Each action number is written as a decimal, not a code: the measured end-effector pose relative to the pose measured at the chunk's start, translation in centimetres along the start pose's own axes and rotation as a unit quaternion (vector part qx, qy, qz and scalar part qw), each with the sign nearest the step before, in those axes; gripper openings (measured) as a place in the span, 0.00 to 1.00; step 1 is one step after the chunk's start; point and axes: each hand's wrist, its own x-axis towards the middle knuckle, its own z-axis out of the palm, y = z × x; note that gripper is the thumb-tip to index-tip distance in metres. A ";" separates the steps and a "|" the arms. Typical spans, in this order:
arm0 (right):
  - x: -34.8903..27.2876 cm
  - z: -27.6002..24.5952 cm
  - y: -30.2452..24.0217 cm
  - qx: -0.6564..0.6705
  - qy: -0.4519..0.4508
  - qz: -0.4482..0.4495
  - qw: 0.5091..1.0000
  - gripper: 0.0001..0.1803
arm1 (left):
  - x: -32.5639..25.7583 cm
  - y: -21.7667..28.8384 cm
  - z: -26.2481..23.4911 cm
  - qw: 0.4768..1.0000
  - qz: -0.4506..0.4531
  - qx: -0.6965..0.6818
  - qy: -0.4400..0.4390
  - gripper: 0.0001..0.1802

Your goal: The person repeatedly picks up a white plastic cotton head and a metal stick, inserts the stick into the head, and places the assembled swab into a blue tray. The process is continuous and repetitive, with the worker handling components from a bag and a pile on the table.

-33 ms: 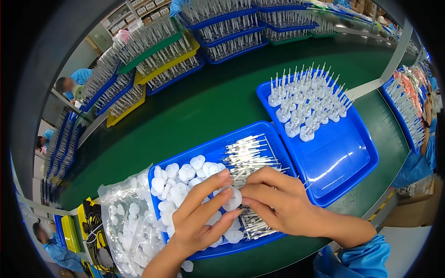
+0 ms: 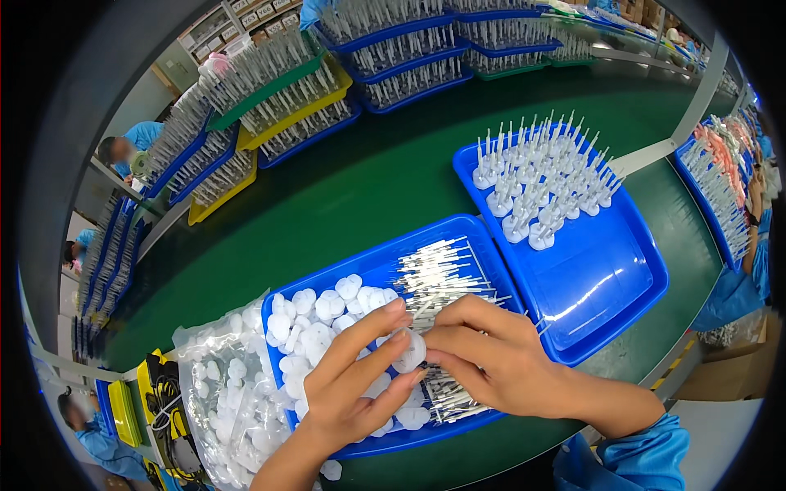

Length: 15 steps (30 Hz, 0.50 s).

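Observation:
A white round plastic piece (image 2: 410, 353) is held on edge between the thumb and fingers of my left hand (image 2: 360, 380), above the tray. My right hand (image 2: 499, 352) is closed in a pinch against the right side of that piece; whatever lies between its fingertips is hidden. Under both hands is a blue tray (image 2: 360, 263). Its left part holds a heap of white lobed plastic pieces (image 2: 315, 340); thin white-and-metal rods (image 2: 442, 274) lie piled in its right part.
To the right, a second blue tray (image 2: 598, 274) carries upright pieces with rods (image 2: 544, 176) at its far end. A clear bag of white pieces (image 2: 225, 393) lies left. Stacked trays (image 2: 409, 69) of upright rods line the green table's (image 2: 368, 172) far side. Co-workers (image 2: 135, 143) are at left.

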 end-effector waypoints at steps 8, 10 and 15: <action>0.2 -1.0 -1.1 0.142 -0.065 0.102 0.983 0.14 | -0.3 -0.2 -0.4 0.697 -0.424 -0.577 0.051 0.18; -0.5 -0.4 -1.0 0.065 -0.030 0.060 0.996 0.13 | -1.0 -0.3 0.0 0.707 -0.432 -0.559 0.025 0.18; -0.7 -5.2 0.8 -0.104 0.063 -0.001 0.993 0.09 | 0.7 -0.7 -1.6 0.899 -0.348 -0.266 0.002 0.18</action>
